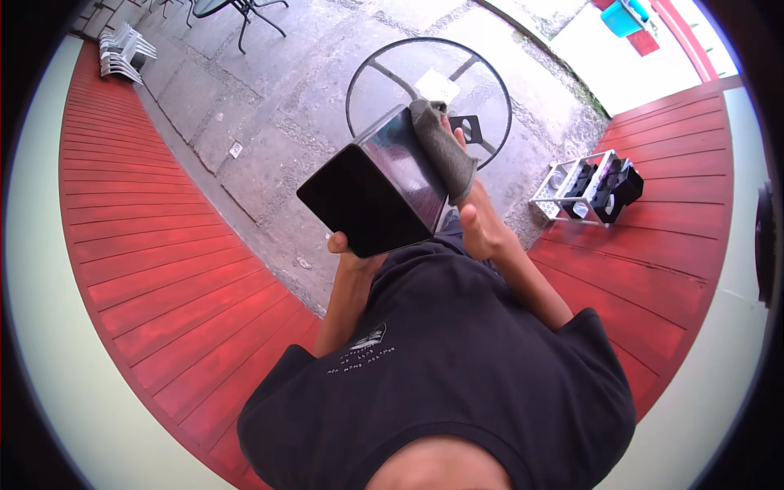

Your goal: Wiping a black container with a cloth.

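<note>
My left hand (360, 262) holds a tablet-like device with a black screen (362, 202) by its lower left corner, the thumb at the edge. A glossy, see-through cover or second panel (404, 164) stands open along the device's far right side, with reflections on it. My right hand (482, 236) has a grey-green cloth (446, 156) against the outer edge of that panel. The cloth drapes over the fingers, with some fingertips showing beyond it and the thumb free. How firmly the cloth presses on the panel is hard to see.
Beyond my hands stands a round glass table (383, 79) bearing a white sheet-like item (437, 84) and a black flat piece (468, 130). A small white rack (576, 190) holding black items is at right. Stacked white chairs (125, 54) stand far left, beside red panelling (177, 275).
</note>
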